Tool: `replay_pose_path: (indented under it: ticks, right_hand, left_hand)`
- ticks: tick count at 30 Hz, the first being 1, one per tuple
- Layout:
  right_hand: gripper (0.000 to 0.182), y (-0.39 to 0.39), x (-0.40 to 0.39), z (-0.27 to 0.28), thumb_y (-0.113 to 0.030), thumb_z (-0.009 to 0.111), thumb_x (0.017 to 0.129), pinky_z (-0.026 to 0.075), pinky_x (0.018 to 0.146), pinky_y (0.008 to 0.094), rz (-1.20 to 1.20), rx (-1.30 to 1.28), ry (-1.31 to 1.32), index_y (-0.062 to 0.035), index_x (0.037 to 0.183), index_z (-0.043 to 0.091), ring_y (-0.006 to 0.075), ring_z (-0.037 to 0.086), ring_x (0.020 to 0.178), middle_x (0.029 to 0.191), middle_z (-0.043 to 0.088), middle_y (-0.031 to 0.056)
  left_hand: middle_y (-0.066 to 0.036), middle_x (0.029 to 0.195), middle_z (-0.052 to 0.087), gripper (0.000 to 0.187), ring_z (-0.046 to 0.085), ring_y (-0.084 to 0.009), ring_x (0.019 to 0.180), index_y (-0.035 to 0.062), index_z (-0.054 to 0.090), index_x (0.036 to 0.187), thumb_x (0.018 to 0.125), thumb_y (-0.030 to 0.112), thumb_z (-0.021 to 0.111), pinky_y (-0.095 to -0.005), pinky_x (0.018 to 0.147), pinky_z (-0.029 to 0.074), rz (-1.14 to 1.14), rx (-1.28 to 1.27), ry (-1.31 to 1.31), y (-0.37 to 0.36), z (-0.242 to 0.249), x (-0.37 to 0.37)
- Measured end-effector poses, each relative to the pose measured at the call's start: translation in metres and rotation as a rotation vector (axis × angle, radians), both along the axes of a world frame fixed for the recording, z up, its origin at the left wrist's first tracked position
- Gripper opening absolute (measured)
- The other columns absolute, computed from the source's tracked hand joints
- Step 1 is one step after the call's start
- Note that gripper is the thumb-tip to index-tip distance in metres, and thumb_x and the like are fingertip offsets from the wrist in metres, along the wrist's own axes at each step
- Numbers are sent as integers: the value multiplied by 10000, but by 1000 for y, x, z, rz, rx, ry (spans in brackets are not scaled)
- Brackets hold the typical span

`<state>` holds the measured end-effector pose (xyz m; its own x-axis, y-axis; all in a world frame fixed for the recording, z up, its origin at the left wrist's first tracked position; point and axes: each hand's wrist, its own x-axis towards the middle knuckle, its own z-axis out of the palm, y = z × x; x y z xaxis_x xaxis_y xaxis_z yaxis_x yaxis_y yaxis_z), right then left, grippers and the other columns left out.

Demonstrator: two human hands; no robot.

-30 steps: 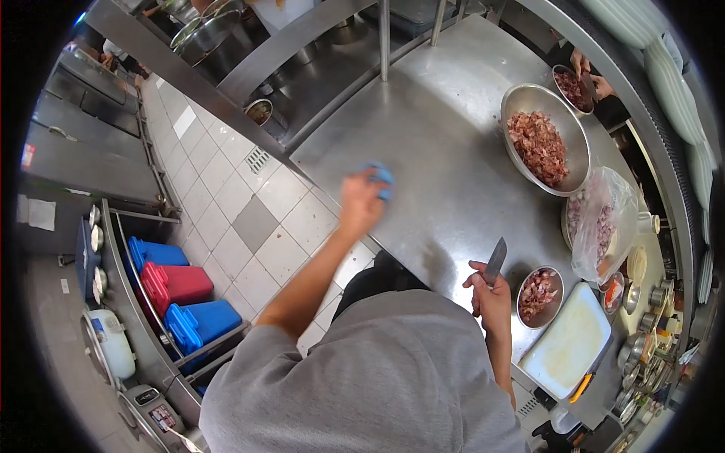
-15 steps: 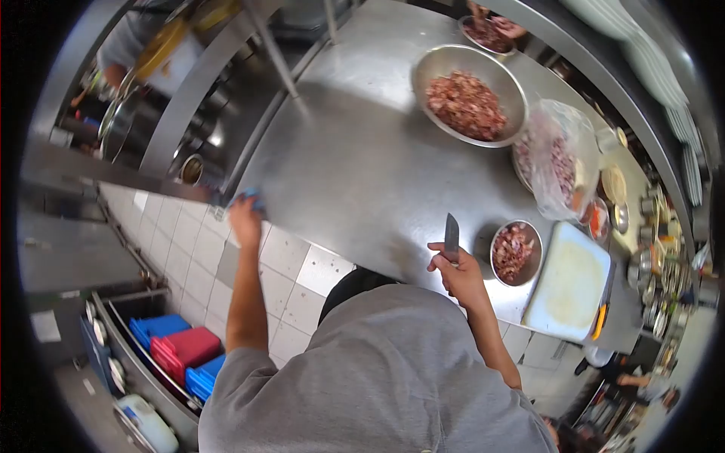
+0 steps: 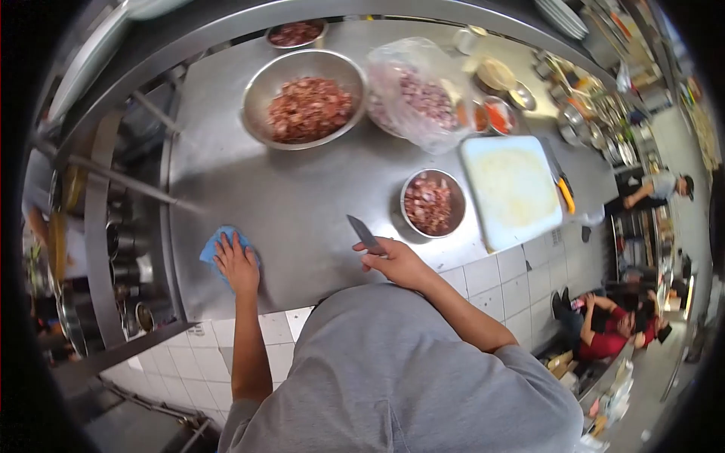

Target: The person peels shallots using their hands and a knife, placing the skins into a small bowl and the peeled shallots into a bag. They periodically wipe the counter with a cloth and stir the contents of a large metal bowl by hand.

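My left hand [image 3: 236, 266] lies flat on a crumpled blue cloth [image 3: 213, 249], fingers spread, pressing it against the steel table [image 3: 302, 192] near its left edge. A knife [image 3: 365, 234] is in my right hand [image 3: 398, 262], its dark blade pointing up and left just above the table's front. The handle is hidden in my fingers. Right of that hand stands a small steel bowl [image 3: 461, 219] with chopped reddish meat [image 3: 428, 204]. Farther back is a large steel bowl [image 3: 257, 124] of similar chopped meat [image 3: 310, 108].
A clear plastic bag [image 3: 419, 136] covers a container of chopped pinkish pieces. On the right lie a white cutting board [image 3: 513, 181] and a knife with a yellow handle [image 3: 566, 196]. Steel posts [image 3: 128, 181] rise at the left. Other people [image 3: 608, 332] are beyond the table's right end.
The view has turned, shifting the bowls and board left and upward. My left hand and the cloth have come from the table's corner edge onto its top. The knife stays in my right hand.
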<state>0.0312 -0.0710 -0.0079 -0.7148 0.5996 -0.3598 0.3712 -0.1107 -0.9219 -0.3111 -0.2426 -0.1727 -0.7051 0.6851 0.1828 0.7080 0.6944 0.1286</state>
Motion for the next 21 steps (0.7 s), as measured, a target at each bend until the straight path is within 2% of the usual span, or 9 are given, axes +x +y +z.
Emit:
replay_pose_path:
  ticks: [2, 5, 7, 10, 13, 15, 16, 19, 21]
  right_hand:
    - [302, 7, 9, 3, -181, 591, 950, 444, 845, 279, 16, -98, -19, -88, 1237, 610, 98, 605, 870, 851, 671, 9]
    - [312, 16, 25, 5, -186, 583, 956, 447, 801, 267, -19, -65, 22, -86, 1251, 599, 92, 599, 846, 874, 675, 7]
    - [317, 25, 31, 9, -189, 583, 955, 450, 771, 263, 8, -24, 45, -87, 1255, 598, 86, 595, 824, 880, 676, 5]
    - [338, 41, 52, 16, -210, 605, 942, 475, 786, 285, 36, -63, -14, -69, 1249, 596, 101, 634, 879, 934, 693, 49]
    - [331, 67, 81, 16, -204, 614, 939, 481, 804, 275, -140, -102, -12, -63, 1238, 606, 97, 629, 882, 981, 702, 45]
    - [315, 91, 102, 24, -203, 635, 928, 491, 812, 270, -323, -151, -127, -56, 1207, 629, 108, 630, 874, 1049, 699, 40]
    - [306, 101, 112, 8, -212, 659, 915, 495, 807, 270, -364, -27, 41, -51, 1175, 651, 110, 625, 901, 1089, 688, 41]
    - [323, 146, 146, -22, -204, 672, 898, 497, 849, 318, -413, 20, -47, -26, 1167, 652, 170, 643, 960, 1102, 684, 94]
    - [348, 175, 162, -54, -197, 673, 881, 494, 880, 371, -369, 467, -197, 4, 1164, 642, 271, 651, 1010, 1076, 675, 170]
  left_hand:
    - [-172, 1530, 338, 499, 250, -390, 1435, 108, 456, 1412, 928, 211, 513, -578, 1152, 150, -179, 65, -10, 31, 5, 6]
    - [-161, 1517, 365, 534, 267, -373, 1430, 107, 472, 1396, 872, 174, 549, -557, 1157, 163, -162, 46, -24, 81, 6, 18]
    - [-140, 1439, 452, 501, 375, -357, 1349, 109, 549, 1303, 807, 143, 605, -524, 1112, 250, -281, 193, 22, 104, -13, 24]
    - [-102, 1186, 570, 316, 497, -317, 1129, 116, 641, 1065, 749, 119, 657, -477, 959, 353, -356, 261, -132, 135, 15, 74]
    - [-68, 1004, 609, 183, 530, -285, 1010, 118, 656, 929, 761, 180, 696, -446, 873, 376, -457, 236, -178, 151, 23, 118]
    - [-65, 983, 613, 176, 537, -283, 982, 112, 656, 915, 775, 206, 705, -437, 864, 377, -516, 214, -211, 155, 26, 141]
    - [-61, 962, 617, 179, 544, -281, 954, 105, 656, 900, 788, 232, 714, -429, 855, 377, -596, 193, -254, 156, 27, 151]
    - [-65, 946, 617, 201, 548, -283, 903, 90, 653, 887, 813, 266, 716, -417, 848, 378, -638, 171, -270, 160, 32, 175]
    - [-70, 968, 626, 199, 557, -283, 937, 80, 655, 876, 825, 264, 711, -417, 873, 380, -557, 196, -308, 168, 46, 189]
